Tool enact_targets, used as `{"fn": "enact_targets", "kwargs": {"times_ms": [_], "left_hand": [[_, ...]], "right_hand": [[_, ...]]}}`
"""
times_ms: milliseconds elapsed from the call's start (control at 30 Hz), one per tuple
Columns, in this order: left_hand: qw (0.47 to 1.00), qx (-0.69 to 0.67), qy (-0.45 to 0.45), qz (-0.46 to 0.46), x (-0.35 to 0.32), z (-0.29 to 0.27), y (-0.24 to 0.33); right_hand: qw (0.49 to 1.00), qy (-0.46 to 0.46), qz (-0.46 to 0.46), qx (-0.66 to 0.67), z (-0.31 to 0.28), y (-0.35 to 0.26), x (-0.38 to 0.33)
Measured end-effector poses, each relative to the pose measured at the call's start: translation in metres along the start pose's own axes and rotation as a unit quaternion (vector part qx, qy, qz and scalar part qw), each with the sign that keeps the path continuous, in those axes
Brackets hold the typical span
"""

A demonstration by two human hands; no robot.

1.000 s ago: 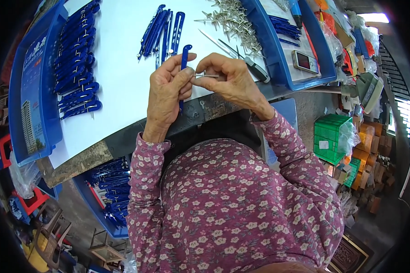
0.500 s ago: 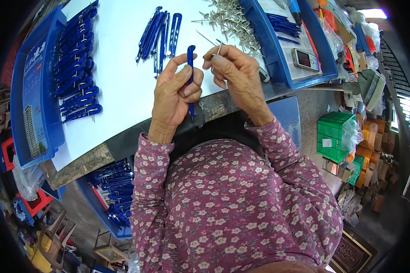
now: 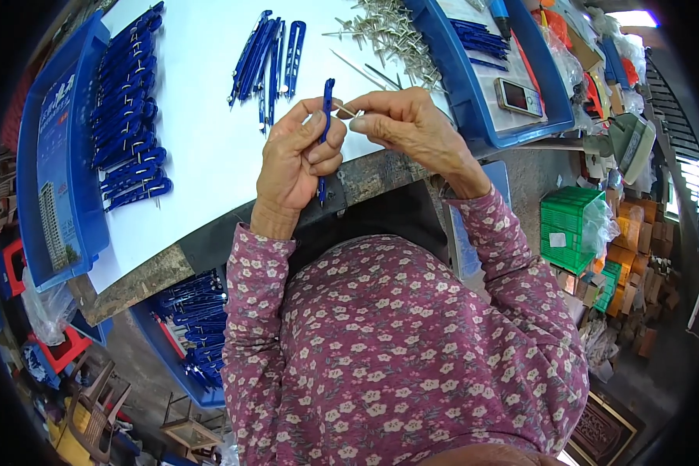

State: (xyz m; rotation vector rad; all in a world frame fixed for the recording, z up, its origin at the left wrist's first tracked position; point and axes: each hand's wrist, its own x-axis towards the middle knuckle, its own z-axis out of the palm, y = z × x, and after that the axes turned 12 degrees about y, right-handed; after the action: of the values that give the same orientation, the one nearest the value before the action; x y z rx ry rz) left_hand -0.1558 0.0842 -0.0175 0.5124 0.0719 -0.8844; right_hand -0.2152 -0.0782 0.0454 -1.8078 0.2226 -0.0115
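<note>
I'm remotely watching the left hand (image 3: pixel 297 155) clasping one blue handle (image 3: pixel 328 113) over the table's (image 3: pixel 202 155) near edge, the right hand (image 3: pixel 415 128) pinching one metal pin (image 3: pixel 345 109), now slanting toward the handle, earlier apart. Beyond, one pin heap (image 3: pixel 396 39), one loose handle bunch (image 3: pixel 266 58) and two blue trays (image 3: pixel 454 78) are lying.

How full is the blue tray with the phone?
Partly filled: the tray holds blue strips and a phone, with pale lining between them.

You worked in a workshop: batches of blue parts (image 3: pixel 128 109) and metal pins (image 3: pixel 396 37) covered the table (image 3: pixel 141 279); green crates (image 3: pixel 561 221) and cartons (image 3: pixel 658 235) stood beyond its right edge.
</note>
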Motion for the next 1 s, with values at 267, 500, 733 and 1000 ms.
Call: {"fn": "enact_targets", "kwargs": {"times_ms": [267,500,733,1000], "left_hand": [[0.999,0.041,0.008,-0.002,0.000,0.002,0.001],[0.994,0.105,0.023,0.028,-0.001,0.006,-0.001],[0.985,0.156,0.035,0.057,-0.004,0.010,-0.003],[0.969,0.233,0.045,0.071,-0.007,0.012,-0.002]], "right_hand": [[1.000,-0.019,0.015,0.003,-0.002,0.001,0.003],[0.999,-0.028,0.038,0.013,-0.007,-0.002,0.002],[0.998,-0.035,0.045,0.026,-0.010,0.002,0.001],[0.998,-0.047,0.034,0.025,-0.010,0.005,0.001]]}}
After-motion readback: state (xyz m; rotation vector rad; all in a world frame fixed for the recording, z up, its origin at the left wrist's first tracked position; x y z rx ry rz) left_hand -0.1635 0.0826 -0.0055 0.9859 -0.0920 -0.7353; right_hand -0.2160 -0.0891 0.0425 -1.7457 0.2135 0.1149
